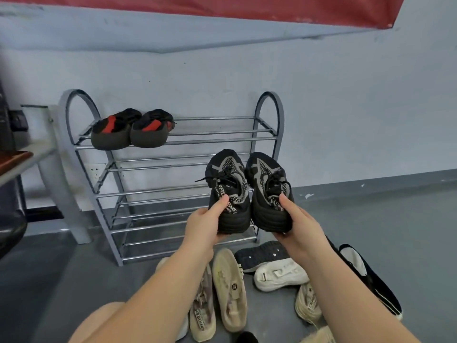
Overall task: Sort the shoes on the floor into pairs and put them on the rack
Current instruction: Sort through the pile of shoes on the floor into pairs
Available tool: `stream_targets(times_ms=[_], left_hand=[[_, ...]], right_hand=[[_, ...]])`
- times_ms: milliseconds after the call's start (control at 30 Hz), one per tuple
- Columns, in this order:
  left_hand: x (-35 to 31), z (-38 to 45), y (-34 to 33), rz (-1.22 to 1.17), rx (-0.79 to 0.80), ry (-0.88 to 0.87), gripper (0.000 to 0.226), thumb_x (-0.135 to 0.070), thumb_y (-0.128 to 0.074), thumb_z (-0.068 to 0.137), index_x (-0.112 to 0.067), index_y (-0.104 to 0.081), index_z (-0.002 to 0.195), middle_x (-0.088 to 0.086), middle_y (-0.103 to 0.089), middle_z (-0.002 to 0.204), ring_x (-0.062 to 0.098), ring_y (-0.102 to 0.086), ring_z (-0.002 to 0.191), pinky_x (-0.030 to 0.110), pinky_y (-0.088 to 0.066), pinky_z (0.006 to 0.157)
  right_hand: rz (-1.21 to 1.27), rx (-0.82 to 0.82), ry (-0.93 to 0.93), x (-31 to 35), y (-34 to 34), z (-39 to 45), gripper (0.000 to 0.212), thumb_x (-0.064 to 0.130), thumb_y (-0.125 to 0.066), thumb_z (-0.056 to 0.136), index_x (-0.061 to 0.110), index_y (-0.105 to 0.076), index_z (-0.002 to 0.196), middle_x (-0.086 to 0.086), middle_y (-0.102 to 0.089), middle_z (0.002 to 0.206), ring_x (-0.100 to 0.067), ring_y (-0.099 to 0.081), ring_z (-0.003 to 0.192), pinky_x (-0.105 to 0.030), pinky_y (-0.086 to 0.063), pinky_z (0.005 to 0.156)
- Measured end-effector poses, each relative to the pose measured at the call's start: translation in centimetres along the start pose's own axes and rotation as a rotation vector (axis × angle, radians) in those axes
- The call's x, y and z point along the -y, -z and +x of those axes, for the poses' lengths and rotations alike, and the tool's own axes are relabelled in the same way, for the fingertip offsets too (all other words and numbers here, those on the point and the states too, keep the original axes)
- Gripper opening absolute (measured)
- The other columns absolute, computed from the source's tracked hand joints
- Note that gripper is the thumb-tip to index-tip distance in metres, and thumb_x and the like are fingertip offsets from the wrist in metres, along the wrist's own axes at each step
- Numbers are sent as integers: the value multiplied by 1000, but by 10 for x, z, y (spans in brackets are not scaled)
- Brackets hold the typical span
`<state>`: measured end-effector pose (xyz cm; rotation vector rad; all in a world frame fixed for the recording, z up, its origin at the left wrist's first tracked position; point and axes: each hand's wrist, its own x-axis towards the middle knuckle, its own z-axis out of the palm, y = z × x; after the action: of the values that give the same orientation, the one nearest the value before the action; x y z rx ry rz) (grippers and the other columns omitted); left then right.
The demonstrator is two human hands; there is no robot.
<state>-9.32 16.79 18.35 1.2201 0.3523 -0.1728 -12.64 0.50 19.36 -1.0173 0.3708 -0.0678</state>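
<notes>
I hold a matching pair of black-and-grey knit sneakers up in front of the metal shoe rack (197,139). My left hand (205,224) grips the heel of the left black-grey sneaker (228,189). My right hand (300,226) grips the heel of the right black-grey sneaker (268,186). Both toes point toward the rack, at about the height of its second and third shelves. A black-and-red pair (131,128) sits on the left of the top shelf. On the floor below my arms lie beige sneakers (228,288), a white sneaker (279,274) and a black cloth shoe (371,280).
The rack stands against a pale blue wall on a grey floor. A black shoe lying sole-up (259,253) rests by the rack's foot. A grey table leg (66,194) and a dark chair (10,219) stand to the left. Bare floor stretches to the right.
</notes>
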Motion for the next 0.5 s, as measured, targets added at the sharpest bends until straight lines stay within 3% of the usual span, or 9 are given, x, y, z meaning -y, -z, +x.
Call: stream_targets(times_ms=[133,333,433,500], left_hand=[[-8,2,-6,27,-8,-114,25,-31,-71,81,-8,-66,89,8,-72,93,20,-69,86,35,-57,75],[-15,14,-18,-3,1,-167,22,-32,-69,82,-11,-67,86,5,-74,89,19,-70,86,35,-56,77],[-24,25,-25,15,6,-191,23,-33,-70,81,-10,-68,83,6,-74,88,20,-70,86,39,-56,84],[-32,33,-29,6,6,-201,21,-33,-70,81,-11,-67,82,4,-74,88,16,-70,83,36,-57,79]], right_hand=[[17,-5,37,4,-7,5,33,22,-65,87,4,-62,115,-10,-73,101,-19,-71,86,-30,-55,66],[54,-16,123,13,-16,19,33,20,-65,87,5,-62,116,-9,-73,105,-19,-70,94,-34,-55,82],[53,-37,145,17,-21,30,29,21,-65,87,7,-64,112,-6,-74,100,-14,-72,86,-33,-55,78],[58,-34,152,19,-24,40,26,22,-64,87,8,-65,109,-6,-73,100,-12,-72,83,-31,-55,75]])
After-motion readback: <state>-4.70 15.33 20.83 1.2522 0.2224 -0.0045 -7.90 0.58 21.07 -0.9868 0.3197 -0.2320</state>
